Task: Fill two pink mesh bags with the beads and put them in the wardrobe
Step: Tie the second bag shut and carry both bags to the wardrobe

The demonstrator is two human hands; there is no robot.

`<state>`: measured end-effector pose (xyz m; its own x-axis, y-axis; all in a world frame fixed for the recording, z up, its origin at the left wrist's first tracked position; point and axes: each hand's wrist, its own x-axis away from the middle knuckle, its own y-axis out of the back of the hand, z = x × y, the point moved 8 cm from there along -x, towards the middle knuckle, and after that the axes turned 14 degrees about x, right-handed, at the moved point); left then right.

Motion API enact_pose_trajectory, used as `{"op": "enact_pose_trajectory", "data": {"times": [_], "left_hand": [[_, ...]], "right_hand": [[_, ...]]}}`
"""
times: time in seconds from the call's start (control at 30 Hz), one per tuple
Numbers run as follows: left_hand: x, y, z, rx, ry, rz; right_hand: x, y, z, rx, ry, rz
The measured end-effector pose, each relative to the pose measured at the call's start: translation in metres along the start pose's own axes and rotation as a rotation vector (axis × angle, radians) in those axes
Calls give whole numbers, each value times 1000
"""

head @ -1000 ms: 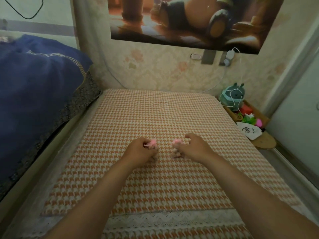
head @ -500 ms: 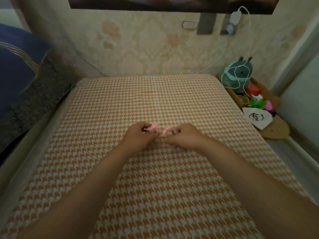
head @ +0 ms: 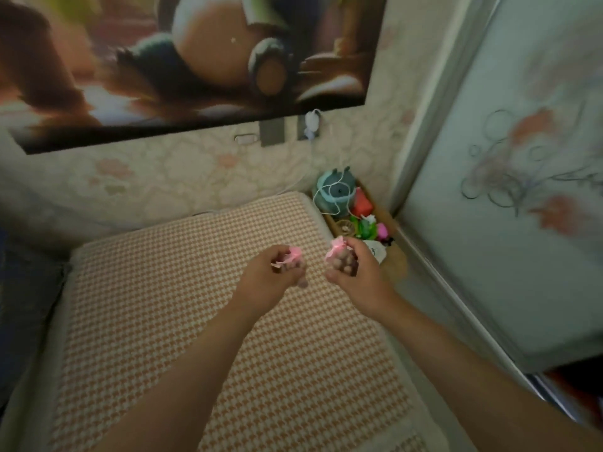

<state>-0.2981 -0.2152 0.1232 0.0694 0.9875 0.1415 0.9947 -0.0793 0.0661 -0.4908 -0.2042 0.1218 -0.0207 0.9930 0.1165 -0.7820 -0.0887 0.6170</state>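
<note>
Carrying stage, head view. My left hand (head: 269,275) curls around the first pink mesh bag (head: 293,261), and my right hand (head: 357,275) curls around the second pink mesh bag (head: 341,262). The two hands are a little apart, each clamped on its own bag, above the far right corner of the bed (head: 163,305). Neither bag rests on the bed cover. I hold each by its body with the gathered pink neck uppermost, which I judge keeps the mouth closed so the beads (head: 346,267) cannot spill. Rounded beads show through the mesh of the second bag; the first is too blurred to confirm its fill. One bag per hand should let both travel in a single trip. The wardrobe door (head: 505,239), pale with a floral print, stands beyond the bed's right edge. I cannot tell whether any part of it is open, so one hand may need freeing to slide it. A wooden tray (head: 396,264) of small toys sits between the bed's far right corner and the wardrobe door.
</note>
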Motion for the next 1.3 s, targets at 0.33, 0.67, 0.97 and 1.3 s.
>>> {"op": "enact_pose_trajectory", "data": {"times": [0.33, 0.67, 0.97, 1.3], "left_hand": [[23, -220, -231, -159, -77, 327], [87, -445, -320, -74, -138, 783], [254, -698, -349, -93, -259, 1227], [440, -958, -338, -136, -182, 1442]], "right_hand": [[86, 306, 40, 67, -106, -265], [258, 509, -9, 117, -360, -601], [485, 643, -116, 176, -669, -855], [700, 790, -285, 204, -839, -1124]]}}
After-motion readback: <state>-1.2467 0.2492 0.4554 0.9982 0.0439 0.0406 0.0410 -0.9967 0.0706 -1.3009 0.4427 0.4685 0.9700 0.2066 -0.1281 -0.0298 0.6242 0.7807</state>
